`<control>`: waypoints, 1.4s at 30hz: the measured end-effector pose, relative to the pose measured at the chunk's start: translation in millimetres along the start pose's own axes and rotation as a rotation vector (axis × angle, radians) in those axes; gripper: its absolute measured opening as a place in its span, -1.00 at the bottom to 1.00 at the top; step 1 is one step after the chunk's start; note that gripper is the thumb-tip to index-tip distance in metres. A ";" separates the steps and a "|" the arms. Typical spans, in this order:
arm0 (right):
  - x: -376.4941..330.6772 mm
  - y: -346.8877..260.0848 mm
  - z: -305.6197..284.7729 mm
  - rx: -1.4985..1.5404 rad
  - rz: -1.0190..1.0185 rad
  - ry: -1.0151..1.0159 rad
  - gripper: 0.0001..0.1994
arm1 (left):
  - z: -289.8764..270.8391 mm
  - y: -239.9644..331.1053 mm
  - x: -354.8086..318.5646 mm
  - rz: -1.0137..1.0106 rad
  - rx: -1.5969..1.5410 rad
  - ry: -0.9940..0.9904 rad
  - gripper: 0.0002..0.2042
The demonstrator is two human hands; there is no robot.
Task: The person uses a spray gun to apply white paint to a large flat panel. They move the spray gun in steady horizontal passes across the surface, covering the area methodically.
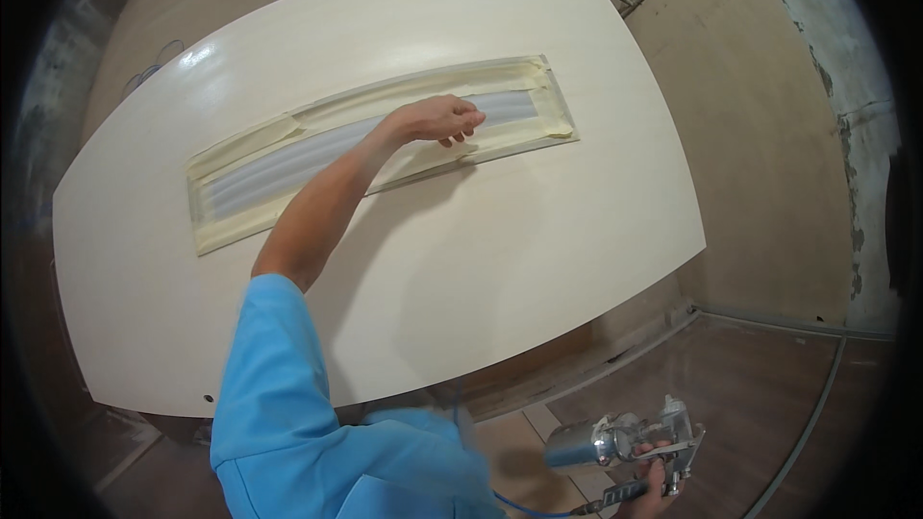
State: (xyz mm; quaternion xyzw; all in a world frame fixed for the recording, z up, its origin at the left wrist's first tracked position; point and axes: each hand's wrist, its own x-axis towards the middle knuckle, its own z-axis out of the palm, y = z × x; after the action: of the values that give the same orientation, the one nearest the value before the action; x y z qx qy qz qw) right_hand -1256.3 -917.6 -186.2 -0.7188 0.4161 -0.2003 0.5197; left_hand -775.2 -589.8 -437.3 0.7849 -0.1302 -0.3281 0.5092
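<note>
Left hand (437,120) was stretched out over the big cream panel (461,259), fingers loose and flat, just touching the pale fluted strip (288,161) inside the masking tape frame (240,221), not gripping anything. Right hand (654,476) hung low off the panel's edge, clenched around a metal spray gun (625,442).

We see the scene evenly and fairly brightly lit, with a small glare spot on the glossy pale table (538,221) at its far left. The outstretched arm casts a soft shadow rightward onto it. Fisheye bending curves the table's edges, and the corners fall into black vignette. The spray gun (625,442) near right looks slightly blurred.
</note>
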 end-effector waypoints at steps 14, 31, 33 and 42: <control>-18.1 18.6 -16.6 -0.068 -0.250 -0.063 -0.66 | 121.9 25.9 -153.5 0.328 -0.060 0.074 -0.57; 93.1 21.8 92.8 0.196 -0.546 -0.342 -0.85 | 475.6 -96.5 -399.6 -0.050 0.045 -0.469 -0.55; 84.5 34.5 113.4 0.165 -0.578 -0.331 -0.93 | 463.2 -99.8 -423.7 -0.087 0.056 -0.431 -0.57; 8.5 58.1 146.9 0.225 -0.462 -0.572 -0.93 | 416.3 -111.3 -495.5 -0.186 0.152 -0.306 -0.60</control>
State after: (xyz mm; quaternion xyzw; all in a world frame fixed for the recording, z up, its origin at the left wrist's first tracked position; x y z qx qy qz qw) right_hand -1168.3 -845.8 -296.3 -0.7590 0.0569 -0.1477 0.6316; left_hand -1431.3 -570.4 -457.1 0.7707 -0.1574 -0.4786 0.3902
